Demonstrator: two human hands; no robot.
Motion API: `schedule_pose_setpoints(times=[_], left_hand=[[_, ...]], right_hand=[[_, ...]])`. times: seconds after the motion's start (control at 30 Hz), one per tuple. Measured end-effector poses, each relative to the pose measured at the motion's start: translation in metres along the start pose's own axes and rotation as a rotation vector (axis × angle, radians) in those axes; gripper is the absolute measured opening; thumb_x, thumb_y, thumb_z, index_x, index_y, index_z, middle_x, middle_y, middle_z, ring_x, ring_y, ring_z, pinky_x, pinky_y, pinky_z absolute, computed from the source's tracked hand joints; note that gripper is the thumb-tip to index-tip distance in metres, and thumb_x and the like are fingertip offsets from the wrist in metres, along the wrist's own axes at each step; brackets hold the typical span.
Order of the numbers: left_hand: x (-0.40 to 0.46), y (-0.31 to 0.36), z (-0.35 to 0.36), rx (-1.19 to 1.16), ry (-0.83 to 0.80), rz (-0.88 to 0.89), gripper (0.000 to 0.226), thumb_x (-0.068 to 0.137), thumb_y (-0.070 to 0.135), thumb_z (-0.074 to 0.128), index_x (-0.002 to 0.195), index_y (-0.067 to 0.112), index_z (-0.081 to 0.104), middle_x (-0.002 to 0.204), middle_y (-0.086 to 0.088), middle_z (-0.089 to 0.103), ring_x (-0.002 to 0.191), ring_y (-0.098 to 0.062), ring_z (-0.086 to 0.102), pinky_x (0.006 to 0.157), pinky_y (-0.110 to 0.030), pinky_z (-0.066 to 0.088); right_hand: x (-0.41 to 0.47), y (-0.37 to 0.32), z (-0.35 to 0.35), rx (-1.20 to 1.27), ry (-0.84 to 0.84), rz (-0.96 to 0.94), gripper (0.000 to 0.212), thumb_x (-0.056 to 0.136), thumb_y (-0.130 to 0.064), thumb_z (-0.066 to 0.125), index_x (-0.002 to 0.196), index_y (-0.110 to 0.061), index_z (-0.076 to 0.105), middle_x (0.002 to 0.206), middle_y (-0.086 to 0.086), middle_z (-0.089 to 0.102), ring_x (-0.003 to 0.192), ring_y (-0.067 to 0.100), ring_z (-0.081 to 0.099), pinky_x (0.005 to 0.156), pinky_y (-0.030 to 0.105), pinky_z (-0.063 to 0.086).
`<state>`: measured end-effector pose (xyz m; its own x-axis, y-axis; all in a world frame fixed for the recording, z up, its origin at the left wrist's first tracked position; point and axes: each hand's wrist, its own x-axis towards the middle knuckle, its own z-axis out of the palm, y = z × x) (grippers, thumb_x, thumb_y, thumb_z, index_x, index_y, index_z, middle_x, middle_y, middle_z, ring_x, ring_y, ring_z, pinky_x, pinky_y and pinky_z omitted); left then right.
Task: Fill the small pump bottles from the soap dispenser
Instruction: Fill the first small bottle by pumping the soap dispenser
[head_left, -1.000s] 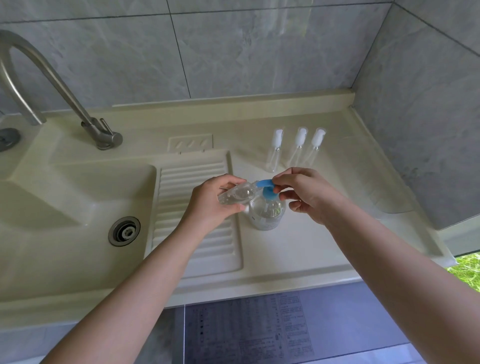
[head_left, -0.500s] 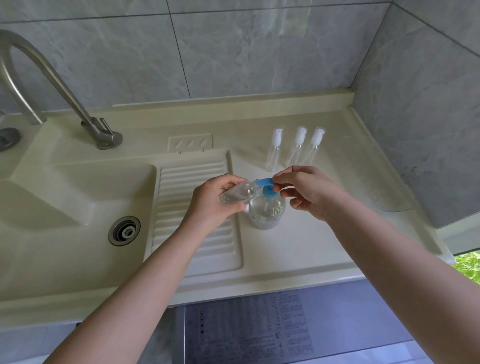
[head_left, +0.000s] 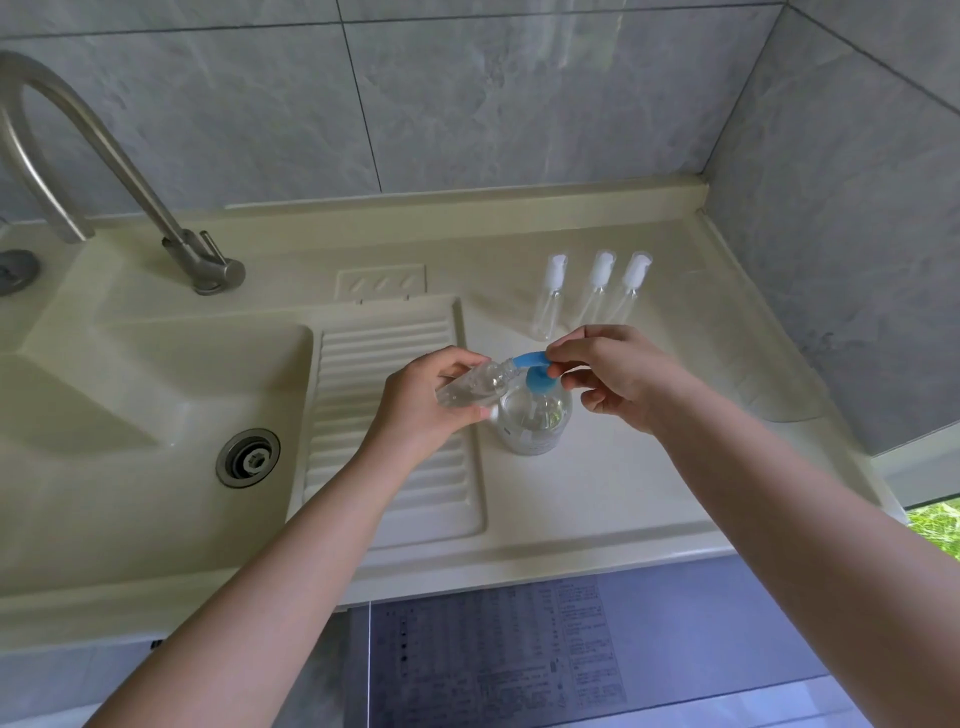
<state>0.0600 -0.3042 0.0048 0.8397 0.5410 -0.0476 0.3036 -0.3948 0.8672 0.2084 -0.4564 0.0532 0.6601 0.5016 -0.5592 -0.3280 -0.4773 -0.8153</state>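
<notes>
Holding small bottle (head_left: 470, 388) against dispenser (head_left: 535, 421) spout, hands mid-counter.

Both forearms bare; no sleeves, seemingly no rings.

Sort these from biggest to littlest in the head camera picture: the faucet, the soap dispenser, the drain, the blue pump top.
1. faucet
2. soap dispenser
3. drain
4. blue pump top

The drain and pump top look close in size.

Home laundry/utility nook: cream sink (head_left: 156, 415) w/ ribbed washboard (head_left: 389, 415), steel tap (head_left: 130, 171), grey tiled walls (head_left: 519, 104).
</notes>
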Motion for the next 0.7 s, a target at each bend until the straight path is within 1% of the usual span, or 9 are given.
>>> schedule_pose_setpoints(times=[0.17, 0.33, 0.47, 0.6, 0.7], left_hand=[[-0.0002, -0.0034, 0.0011, -0.018, 0.0, 0.005, 0.049, 0.067, 0.006, 0.087, 0.109, 0.026, 0.071, 0.102, 0.012, 0.072, 0.09, 0.005, 0.062, 0.082, -0.005, 0.045], [-0.0001, -0.0073, 0.0026, -0.019, -0.002, 0.009, 0.049, 0.066, 0.007, 0.088, 0.108, 0.027, 0.072, 0.103, 0.01, 0.072, 0.095, -0.001, 0.065, 0.087, -0.013, 0.048], [-0.001, -0.0081, 0.0026, -0.016, 0.0, 0.002, 0.049, 0.066, 0.009, 0.088, 0.108, 0.028, 0.071, 0.103, 0.01, 0.072, 0.097, -0.004, 0.065, 0.09, -0.017, 0.049], [-0.0002, -0.0035, 0.0014, -0.006, -0.002, -0.01, 0.049, 0.066, 0.011, 0.088, 0.108, 0.029, 0.071, 0.103, 0.01, 0.072, 0.097, -0.003, 0.065, 0.087, -0.013, 0.048], [-0.0004, -0.0019, 0.0003, -0.003, 0.004, -0.007, 0.049, 0.066, 0.008, 0.088, 0.108, 0.028, 0.071, 0.102, 0.011, 0.071, 0.094, 0.003, 0.063, 0.083, -0.006, 0.045]], right_hand=[[0.0, 0.0038, 0.0039, -0.07, 0.038, -0.024, 0.008, 0.092, -0.013, 0.064, 0.086, -0.018, 0.064, 0.067, -0.004, 0.07, 0.064, 0.013, 0.055, 0.056, 0.024, 0.034], [0.0004, 0.0039, 0.001, 0.001, 0.008, 0.002, 0.004, 0.092, -0.011, 0.065, 0.091, -0.014, 0.066, 0.071, 0.0, 0.071, 0.064, 0.013, 0.053, 0.053, 0.022, 0.032], [0.0005, 0.0044, 0.0018, -0.031, 0.017, -0.015, 0.004, 0.092, -0.011, 0.064, 0.09, -0.015, 0.065, 0.07, -0.001, 0.071, 0.063, 0.013, 0.053, 0.053, 0.023, 0.032], [0.0015, 0.0047, 0.0049, -0.04, 0.04, -0.021, 0.005, 0.092, -0.011, 0.063, 0.09, -0.015, 0.064, 0.066, -0.003, 0.069, 0.061, 0.013, 0.054, 0.053, 0.024, 0.031], [0.0014, 0.0041, 0.004, -0.014, 0.032, -0.021, 0.003, 0.091, -0.011, 0.063, 0.094, -0.013, 0.064, 0.068, -0.001, 0.07, 0.063, 0.014, 0.053, 0.053, 0.023, 0.032]])
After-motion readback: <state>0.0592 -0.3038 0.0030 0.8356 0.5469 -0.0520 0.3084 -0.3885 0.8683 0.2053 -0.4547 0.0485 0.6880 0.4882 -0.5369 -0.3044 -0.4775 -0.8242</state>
